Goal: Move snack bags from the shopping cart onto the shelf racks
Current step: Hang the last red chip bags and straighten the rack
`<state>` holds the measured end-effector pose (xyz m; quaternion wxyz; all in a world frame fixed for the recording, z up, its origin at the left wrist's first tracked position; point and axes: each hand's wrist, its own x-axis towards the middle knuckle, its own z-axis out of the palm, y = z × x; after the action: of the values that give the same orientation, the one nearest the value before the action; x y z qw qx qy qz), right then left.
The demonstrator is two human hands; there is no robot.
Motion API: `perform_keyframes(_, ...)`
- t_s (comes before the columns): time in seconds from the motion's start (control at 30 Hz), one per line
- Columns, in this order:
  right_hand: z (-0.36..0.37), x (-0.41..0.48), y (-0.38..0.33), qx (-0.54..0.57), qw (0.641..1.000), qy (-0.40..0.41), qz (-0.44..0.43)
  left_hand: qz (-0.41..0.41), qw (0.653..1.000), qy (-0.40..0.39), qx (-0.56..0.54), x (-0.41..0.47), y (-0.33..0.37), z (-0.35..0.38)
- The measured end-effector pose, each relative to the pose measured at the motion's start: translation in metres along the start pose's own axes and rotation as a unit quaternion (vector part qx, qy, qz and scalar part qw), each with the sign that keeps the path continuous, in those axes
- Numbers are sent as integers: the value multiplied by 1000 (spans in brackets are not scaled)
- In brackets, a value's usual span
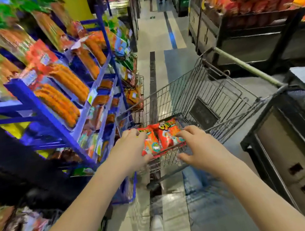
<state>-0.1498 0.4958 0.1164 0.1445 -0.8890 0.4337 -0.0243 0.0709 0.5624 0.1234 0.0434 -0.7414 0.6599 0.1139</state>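
Pair of red snack bags (161, 140) at near end of wire shopping cart (211, 89), about rim level. left hand (131, 150) and right hand (198, 144) each curl fingers over an outer edge, thumbs beneath (probably to lift both together). Blue shelf rack (52, 115) stands close on the left.

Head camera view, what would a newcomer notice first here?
Two bright red snack bags at centre, gripped between the left hand and right hand at the near end of the wire shopping cart. Next, the blue shelf rack on the left, packed with orange packets.
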Motion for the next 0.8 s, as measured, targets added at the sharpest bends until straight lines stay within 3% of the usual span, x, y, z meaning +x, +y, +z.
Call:
perform_keyframes(0.23,19,131,38,-11,999,-53,6,-7,999,-18,-31,127,-45,19)
perform_keyframes(0.4,34,222,58,-16,995,-97,17,-13,995,-77,-63,207,-78,28)
perform_keyframes(0.8,81,353,115,-11,980,-197,8,-89,976,-167,-106,312,-119,72)
